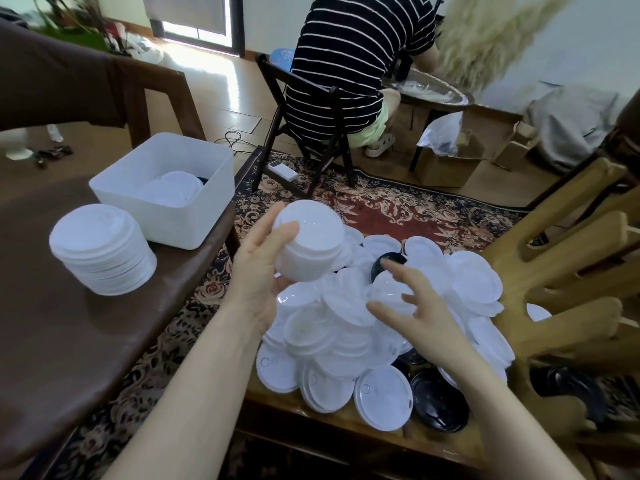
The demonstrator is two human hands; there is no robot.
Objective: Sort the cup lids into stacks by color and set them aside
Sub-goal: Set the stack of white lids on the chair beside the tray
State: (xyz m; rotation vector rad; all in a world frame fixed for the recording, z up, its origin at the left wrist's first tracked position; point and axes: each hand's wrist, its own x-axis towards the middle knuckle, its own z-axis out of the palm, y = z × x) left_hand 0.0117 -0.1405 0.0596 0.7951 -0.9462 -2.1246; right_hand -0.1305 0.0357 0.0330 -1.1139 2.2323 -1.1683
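Note:
My left hand (258,268) grips a short stack of white lids (310,242), held above a big loose pile of white lids (353,334) on a low wooden seat. My right hand (415,306) hovers over the pile with fingers spread, its fingertips at a white lid (389,294); whether it holds that lid is unclear. A few black lids (438,400) lie in the pile, one (388,263) just past my right fingers. A tall finished stack of white lids (102,249) stands on the brown table at left.
A white plastic bin (166,188) holding white lids sits on the brown table (69,341) behind the stack. A wooden chair back (568,282) rises at right. A person in a striped shirt sits on a dark chair (311,133) beyond the patterned rug (398,206).

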